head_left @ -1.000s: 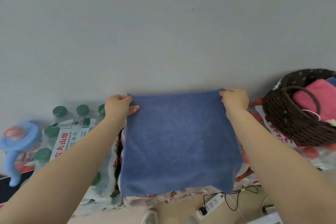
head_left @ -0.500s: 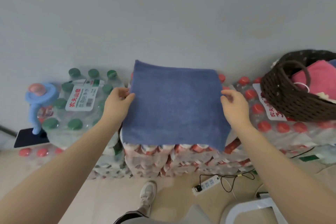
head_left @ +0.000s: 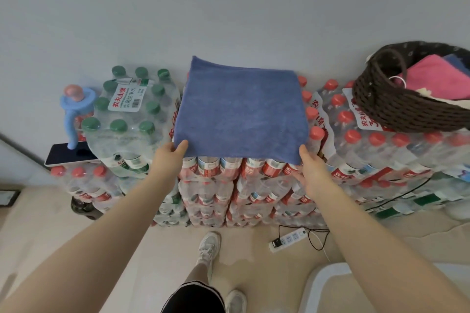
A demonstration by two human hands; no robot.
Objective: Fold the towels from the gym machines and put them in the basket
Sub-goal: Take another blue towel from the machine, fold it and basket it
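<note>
**A:** What is the working surface here?

**B:** A stack of shrink-wrapped water bottle packs (head_left: pixel 254 185) with red caps, set against a plain grey wall (head_left: pixel 229 7). A blue towel (head_left: pixel 241 112) lies spread flat on top of the middle stack, its far edge close to the wall and its near edge hanging just over the front of the bottles.

**A:** And the hands?

**B:** The left hand (head_left: pixel 169 157) pinches the towel's near left corner, thumb on top. The right hand (head_left: pixel 311 168) is at the near right corner, fingers lightly curled and touching the hem; whether it truly grips the cloth I cannot tell.

**A:** What crowds the edges?

**B:** On the left, touching the towel's side, sits a pack of green-capped bottles (head_left: pixel 127 114), with a blue holder (head_left: pixel 73 112) and a phone (head_left: pixel 71 155) beyond it. To the right, red caps show just beside the towel, and farther right a dark woven basket (head_left: pixel 407 112) rests on the bottles, holding a pink towel (head_left: pixel 432 76) and another blue one.

**A:** Any room nearer the person?

**B:** Beige floor (head_left: pixel 127 249) in front of the stacks, with a white shoe (head_left: pixel 209 246), a power strip (head_left: pixel 287 239) with its cable, and a white stool (head_left: pixel 320 284) at the near right.
</note>
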